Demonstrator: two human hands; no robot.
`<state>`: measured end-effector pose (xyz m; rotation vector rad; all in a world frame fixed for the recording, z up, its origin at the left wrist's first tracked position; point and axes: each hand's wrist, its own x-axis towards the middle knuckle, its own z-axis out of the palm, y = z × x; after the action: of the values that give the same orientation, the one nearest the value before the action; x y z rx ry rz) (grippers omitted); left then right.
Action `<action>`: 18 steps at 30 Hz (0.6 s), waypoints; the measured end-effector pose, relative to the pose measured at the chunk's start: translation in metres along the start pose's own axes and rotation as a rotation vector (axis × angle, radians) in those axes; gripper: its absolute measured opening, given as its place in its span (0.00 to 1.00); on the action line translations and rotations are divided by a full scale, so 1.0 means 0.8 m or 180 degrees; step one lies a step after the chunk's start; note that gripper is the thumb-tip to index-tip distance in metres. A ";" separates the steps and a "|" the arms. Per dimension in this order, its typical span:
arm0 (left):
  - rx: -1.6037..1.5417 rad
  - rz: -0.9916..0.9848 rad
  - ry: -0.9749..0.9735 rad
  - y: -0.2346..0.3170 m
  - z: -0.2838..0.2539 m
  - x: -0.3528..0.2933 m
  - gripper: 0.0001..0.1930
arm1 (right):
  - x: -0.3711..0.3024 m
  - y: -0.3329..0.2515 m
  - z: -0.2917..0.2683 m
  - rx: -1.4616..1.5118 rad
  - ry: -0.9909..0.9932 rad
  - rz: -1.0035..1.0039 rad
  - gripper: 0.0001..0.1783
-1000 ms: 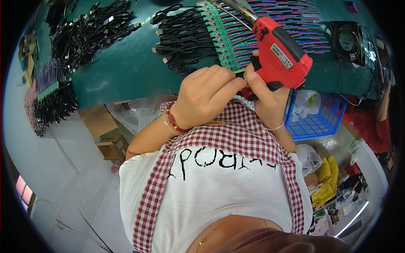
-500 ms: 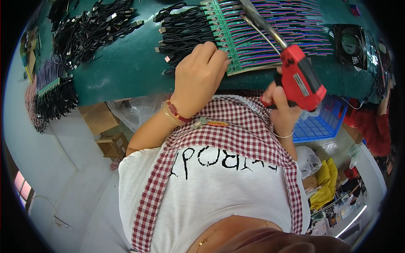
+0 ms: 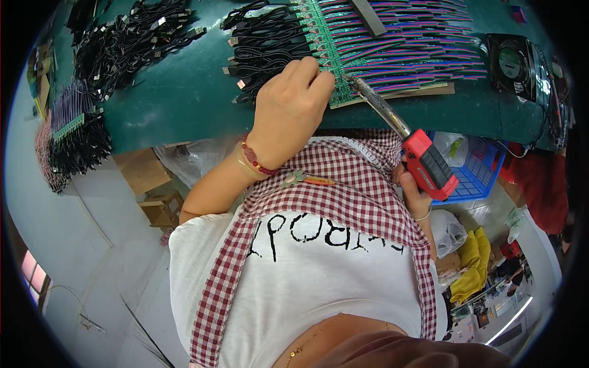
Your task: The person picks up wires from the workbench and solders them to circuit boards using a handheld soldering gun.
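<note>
My right hand (image 3: 415, 195) grips a red and black soldering gun (image 3: 432, 165) by its handle. The gun's metal barrel slants up and left, and its tip is at the near end of a row of green circuit boards (image 3: 323, 37). Close to that tip, my left hand (image 3: 291, 110) rests with curled fingers at the boards' left edge; whatever is between its fingertips is hidden. Black cables (image 3: 270, 46) run from the boards to the left, and striped multicoloured wires (image 3: 417, 52) fan out to the right. A dark grey bar (image 3: 368, 17) lies across the wires.
More black cables (image 3: 132, 49) are heaped at the table's left, above a hanging bundle of finished-looking boards (image 3: 69, 126). A black fan-like device (image 3: 512, 67) stands at the right. Below the table edge sits a blue basket (image 3: 478, 175). A red sleeve (image 3: 543, 190) shows at far right.
The soldering gun has come down toward me, its tip moving from over the far wires to the near boards beside my left hand. The left hand has barely moved.
</note>
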<state>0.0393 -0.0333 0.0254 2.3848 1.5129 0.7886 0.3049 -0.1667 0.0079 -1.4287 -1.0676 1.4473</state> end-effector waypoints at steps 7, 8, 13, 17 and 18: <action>0.0004 -0.0053 -0.0093 0.004 -0.004 0.001 0.07 | 0.007 0.004 -0.010 -0.1572 -0.0156 -0.0440 0.09; 0.0006 -0.0056 -0.0094 0.005 -0.004 0.002 0.07 | 0.007 0.002 -0.008 -0.1571 -0.0159 -0.0440 0.09; 0.0075 -0.0024 -0.0191 0.006 -0.006 0.003 0.07 | -0.002 0.001 -0.001 -0.0762 0.0295 -0.0332 0.12; 0.0104 -0.0035 -0.0250 0.008 -0.008 0.005 0.07 | -0.005 0.007 -0.008 -0.0734 -0.0057 -0.0307 0.28; 0.0113 -0.0039 -0.0248 0.008 -0.007 0.006 0.07 | -0.005 0.005 -0.006 -0.0716 -0.0070 -0.0277 0.27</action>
<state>0.0427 -0.0331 0.0348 2.3996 1.5216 0.6635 0.3100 -0.1714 0.0053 -1.5043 -1.3240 1.3162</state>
